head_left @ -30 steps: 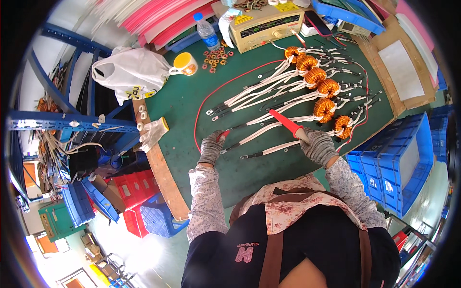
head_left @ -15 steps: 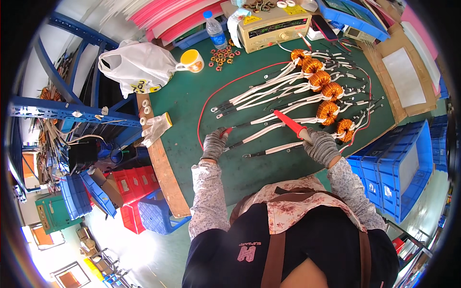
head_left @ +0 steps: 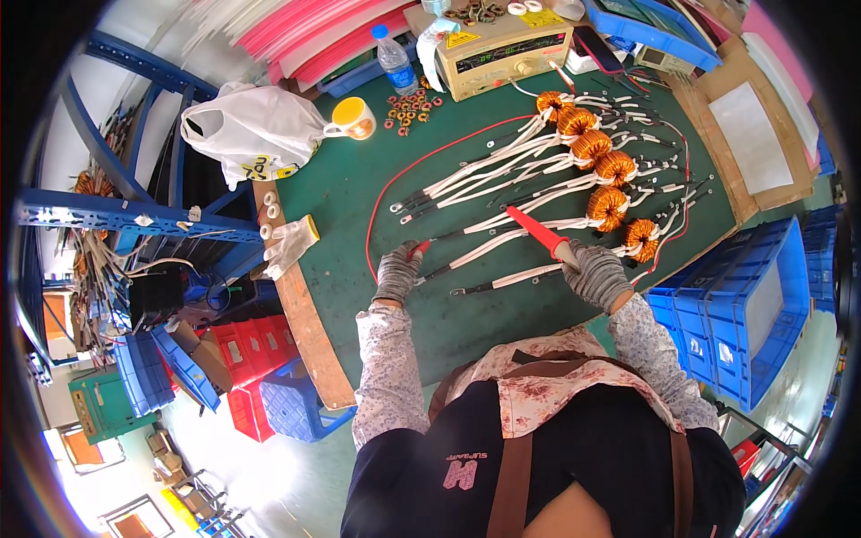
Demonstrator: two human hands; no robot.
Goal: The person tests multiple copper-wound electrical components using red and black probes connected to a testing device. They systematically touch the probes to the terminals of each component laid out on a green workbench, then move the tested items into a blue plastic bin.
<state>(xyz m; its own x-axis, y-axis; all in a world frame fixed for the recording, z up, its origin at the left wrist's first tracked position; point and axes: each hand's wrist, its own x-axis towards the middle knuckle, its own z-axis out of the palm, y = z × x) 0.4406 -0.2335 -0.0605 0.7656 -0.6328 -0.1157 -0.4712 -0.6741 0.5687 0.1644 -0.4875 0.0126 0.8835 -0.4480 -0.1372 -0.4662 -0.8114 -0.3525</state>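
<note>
My left hand point(head_left: 396, 272), in a grey knit glove, is closed on a small red test probe point(head_left: 419, 250). Its tip lies close to the dark end of a white coil lead; contact cannot be made out. Gripped in my gloved right hand point(head_left: 595, 272) is a long tapered red test probe point(head_left: 538, 231), pointing up and left. Its tip is by another dark lead end. Several copper-wound toroid coils point(head_left: 608, 206) stand in a slanting row beyond my right hand. Their white-sleeved leads point(head_left: 507, 238) stretch left across the green mat point(head_left: 350, 197).
A beige bench meter point(head_left: 511, 61) stands at the back, with a red wire point(head_left: 381, 193) looping toward my left hand. Back left are a water bottle point(head_left: 395, 65), yellow-lidded mug point(head_left: 352, 118), small rings point(head_left: 411, 112) and white bag point(head_left: 256, 130). Blue crates point(head_left: 735, 314) stand at right.
The whole view has shifted slightly. Both hands keep their grip on the probes and hold nearly the same places among the leads.
</note>
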